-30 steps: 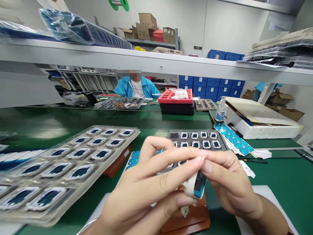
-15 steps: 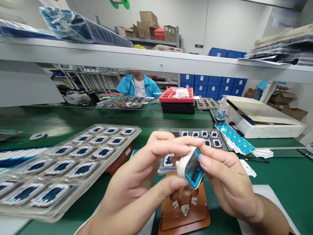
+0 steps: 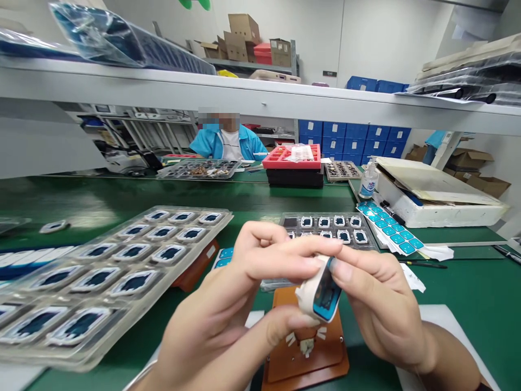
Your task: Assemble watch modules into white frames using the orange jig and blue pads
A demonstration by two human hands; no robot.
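Clear tray (image 3: 101, 271): moulded plastic blister, glossy, lying at left, its pockets seating dark oval parts.
Left hand (image 3: 228, 315): fingers closing round the case, thumb pressing under it.
Case (image 3: 316, 290): small cream shell, smooth and rounded, blue-rimmed dark face tilting right, sitting pinched between both hands above the jig.
Jig (image 3: 307, 355): flat brown plate, matt, lying on the green mat.
Right hand (image 3: 382, 309): fingertips gripping the case's face edge.
Handling advice: keeping pads on the rim, pressing evenly, not smearing the face.
Sticker sheet (image 3: 388, 231): teal labels running in rows
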